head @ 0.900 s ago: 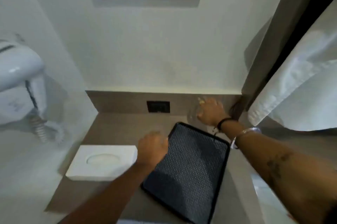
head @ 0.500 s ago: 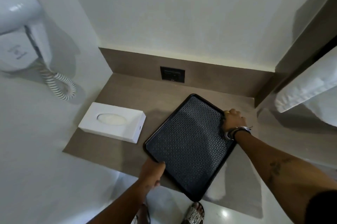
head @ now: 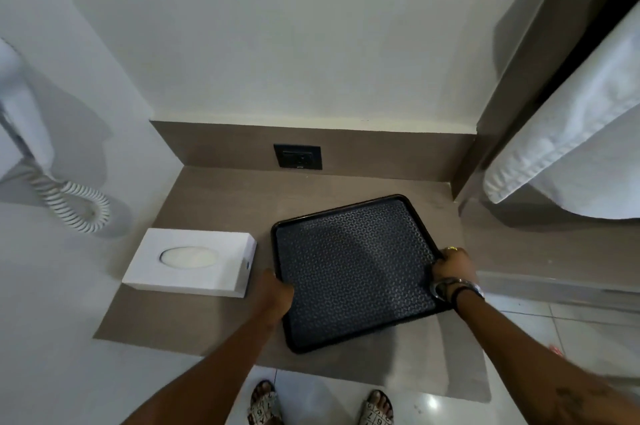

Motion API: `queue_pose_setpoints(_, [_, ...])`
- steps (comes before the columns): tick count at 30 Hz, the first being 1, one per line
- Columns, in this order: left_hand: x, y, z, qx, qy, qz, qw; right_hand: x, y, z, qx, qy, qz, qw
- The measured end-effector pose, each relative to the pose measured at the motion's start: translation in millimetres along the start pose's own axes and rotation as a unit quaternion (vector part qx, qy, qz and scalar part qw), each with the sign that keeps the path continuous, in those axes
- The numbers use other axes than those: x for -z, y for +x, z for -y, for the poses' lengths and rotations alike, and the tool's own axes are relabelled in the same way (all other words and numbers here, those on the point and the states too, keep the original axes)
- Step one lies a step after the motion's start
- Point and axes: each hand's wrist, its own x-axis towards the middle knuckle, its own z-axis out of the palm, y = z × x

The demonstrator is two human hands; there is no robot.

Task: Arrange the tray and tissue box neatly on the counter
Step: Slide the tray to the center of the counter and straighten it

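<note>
A black tray (head: 353,269) with a patterned grey liner lies flat on the brown counter (head: 221,203), slightly skewed to the counter's edges. My left hand (head: 275,296) grips the tray's left rim near the front. My right hand (head: 453,269) grips its right rim; bracelets and a ring show on that hand and wrist. A white tissue box (head: 192,260) with an oval opening sits on the counter to the left of the tray, a small gap between them.
A black wall socket (head: 298,156) is set in the backsplash. A white wall hairdryer with a coiled cord (head: 74,203) hangs at left. White fabric (head: 568,134) hangs at right. My sandalled feet (head: 265,405) stand on the tiled floor below.
The tray has been turned from a strong diagonal to nearly square with the counter. My left hand moved from its front corner to its left rim; my right hand stays on its right rim.
</note>
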Motion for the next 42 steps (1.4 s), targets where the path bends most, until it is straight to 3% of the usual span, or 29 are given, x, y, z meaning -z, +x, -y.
queue_pose_setpoints(7, [17.3, 46.0, -24.8, -0.065, 0.216, -0.044, 0.973, -23.2, -57.2, -9.0, -0.071, 0.072, -0.031, 0.994])
queue_pose_setpoints(17, [13.1, 47.8, -9.9, -0.145, 0.238, -0.063, 0.958, -30.3, -76.9, -4.4, -0.075, 0.105, -0.027, 0.991])
queue_pose_setpoints(20, [7.6, 29.6, -6.2, -0.175, 0.242, -0.074, 0.952, -35.6, -85.8, -1.3, -0.060, 0.054, -0.048, 0.996])
queue_pose_setpoints(23, [-2.2, 5.6, 7.3, -0.294, 0.296, -0.099, 0.903, -46.8, -109.1, 3.0, 0.022, -0.043, -0.121, 0.991])
queue_pose_setpoints(25, [-11.0, -11.4, 22.5, -0.372, 0.309, -0.060, 0.873, -62.7, -130.0, 5.9, 0.105, -0.090, -0.137, 0.981])
queue_pose_setpoints(29, [-26.6, -31.5, 55.5, -0.436, 0.327, 0.018, 0.838, -102.6, -164.3, 4.6, 0.199, -0.178, -0.054, 0.962])
queue_pose_setpoints(33, [-32.5, -36.0, 77.1, -0.436, 0.374, 0.054, 0.817, -125.1, -174.4, -4.7, 0.225, -0.225, 0.016, 0.948])
queue_pose_setpoints(42, [-31.8, -18.1, 66.2, -0.433, 0.368, 0.074, 0.819, -126.8, -158.0, 3.5, 0.228, -0.227, 0.052, 0.945])
